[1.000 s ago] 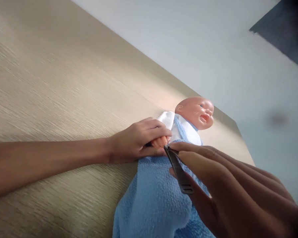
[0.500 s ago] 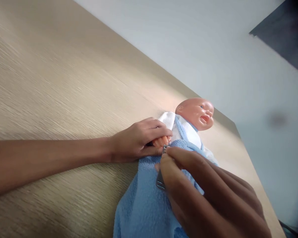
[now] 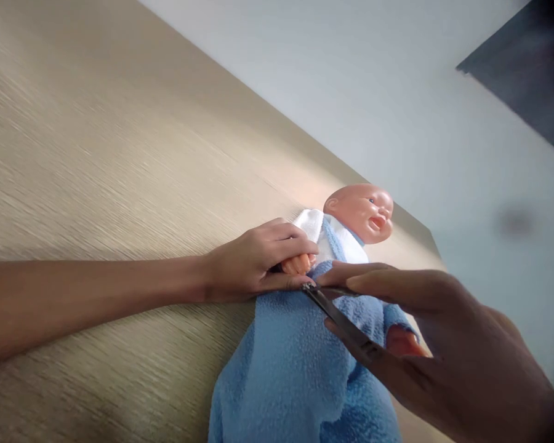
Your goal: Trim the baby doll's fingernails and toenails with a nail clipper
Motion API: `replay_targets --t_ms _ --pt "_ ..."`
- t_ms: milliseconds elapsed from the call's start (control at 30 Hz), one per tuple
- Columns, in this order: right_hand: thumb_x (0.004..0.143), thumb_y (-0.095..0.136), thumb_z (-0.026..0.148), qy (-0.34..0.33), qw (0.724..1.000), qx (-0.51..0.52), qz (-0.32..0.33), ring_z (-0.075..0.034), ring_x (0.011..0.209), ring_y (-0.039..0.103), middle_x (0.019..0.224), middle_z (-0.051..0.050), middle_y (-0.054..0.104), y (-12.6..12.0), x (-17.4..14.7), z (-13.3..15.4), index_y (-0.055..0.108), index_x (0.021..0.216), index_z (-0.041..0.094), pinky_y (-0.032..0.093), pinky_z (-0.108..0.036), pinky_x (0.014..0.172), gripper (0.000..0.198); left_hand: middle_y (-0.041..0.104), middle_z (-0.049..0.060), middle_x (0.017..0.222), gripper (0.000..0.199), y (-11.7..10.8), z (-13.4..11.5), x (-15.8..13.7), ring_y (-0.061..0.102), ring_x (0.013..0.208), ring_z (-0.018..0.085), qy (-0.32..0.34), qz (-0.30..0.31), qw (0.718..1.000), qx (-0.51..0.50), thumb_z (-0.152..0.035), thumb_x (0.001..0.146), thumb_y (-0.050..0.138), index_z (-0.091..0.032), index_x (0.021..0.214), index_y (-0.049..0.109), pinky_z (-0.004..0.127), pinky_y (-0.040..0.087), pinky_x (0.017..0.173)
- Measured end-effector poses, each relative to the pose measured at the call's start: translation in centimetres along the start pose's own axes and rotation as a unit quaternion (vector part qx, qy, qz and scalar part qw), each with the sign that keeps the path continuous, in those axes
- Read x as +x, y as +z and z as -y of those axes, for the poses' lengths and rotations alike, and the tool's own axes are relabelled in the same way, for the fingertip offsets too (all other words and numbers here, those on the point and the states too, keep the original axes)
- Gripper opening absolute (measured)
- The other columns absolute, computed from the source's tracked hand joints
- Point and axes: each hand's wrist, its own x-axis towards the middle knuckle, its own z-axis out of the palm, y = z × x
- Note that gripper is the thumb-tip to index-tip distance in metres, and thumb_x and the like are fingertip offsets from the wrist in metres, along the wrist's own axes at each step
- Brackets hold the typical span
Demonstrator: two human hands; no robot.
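We hold a metal nail clipper point(image 3: 339, 320) in our right hand point(image 3: 425, 332), with the index finger laid along its upper lever and the thumb beneath, so the grip is closed on the tool. The clipper's cutting end sits at the small orange hand point(image 3: 298, 264) of a baby doll point(image 3: 351, 240), touching or just beside its fingertips; the exact contact cannot be resolved. Our left hand point(image 3: 253, 261) is folded around that doll hand, pinching it between thumb and fingers and holding it steady at the edge of the blanket. The doll lies on its back on the wooden table point(image 3: 96, 154), head toward the far edge, face turned up and to the right. It wears a white garment point(image 3: 337, 243) at the chest and shoulder and is wrapped from the chest down in a light blue fleece blanket point(image 3: 286, 375), which spreads toward the near edge of the view. The doll's other orange hand point(image 3: 404, 341) shows from the blanket just beside our right palm. We can read no brand, label or writing on the clipper, the doll or the fabrics. Beyond the table's far edge lies a pale grey floor point(image 3: 397, 111), with a dark panel point(image 3: 530, 67) in the upper right corner. Our right hand covers part of the blanket and the clipper's rear end.
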Motion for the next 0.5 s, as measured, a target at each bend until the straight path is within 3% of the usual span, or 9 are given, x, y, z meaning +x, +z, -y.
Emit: replay_targets --t_ms 67,200,367,500 --pt "0.089 0.067 0.018 0.022 0.999 0.028 0.022 -0.014 0.080 0.075 0.106 0.001 0.076 -0.1 0.0 -0.7 0.063 0.110 0.027 0.058 -0.019 0.060 0.023 0.069 0.011 0.118 0.029 0.0 0.0 0.0 0.061 0.111 0.023 -0.004 0.002 1.000 0.001 -0.036 0.103 0.057 -0.015 0.120 0.064 0.035 0.051 0.098" --pt "0.097 0.061 0.025 -0.008 0.997 0.074 0.028 -0.015 0.094 0.075 0.120 -0.003 0.073 -0.3 0.0 -1.4 0.067 0.108 0.022 0.061 -0.021 0.078 0.013 0.069 0.012 0.118 0.033 0.0 0.1 -0.1 0.062 0.111 0.023 -0.005 0.002 1.000 0.003 -0.040 0.102 0.058 -0.013 0.121 0.064 0.034 0.051 0.098" --pt "0.095 0.061 0.016 -0.036 0.999 0.012 0.015 -0.012 0.073 0.073 0.115 0.000 0.075 -0.2 0.6 -0.7 0.066 0.107 0.022 0.062 -0.019 0.073 0.014 0.069 0.012 0.120 0.034 0.0 0.2 -0.2 0.062 0.112 0.023 -0.008 0.004 1.000 0.006 -0.042 0.103 0.056 -0.014 0.122 0.064 0.035 0.050 0.099" --pt "0.094 0.056 0.008 -0.061 0.998 -0.022 -0.010 -0.011 0.065 0.071 0.113 0.003 0.076 -0.1 0.5 -0.2 0.063 0.098 0.025 0.059 -0.021 0.060 0.019 0.070 0.012 0.119 0.034 0.1 0.2 -0.1 0.062 0.111 0.023 -0.008 0.003 1.000 0.008 -0.042 0.103 0.056 -0.014 0.121 0.064 0.035 0.050 0.098"
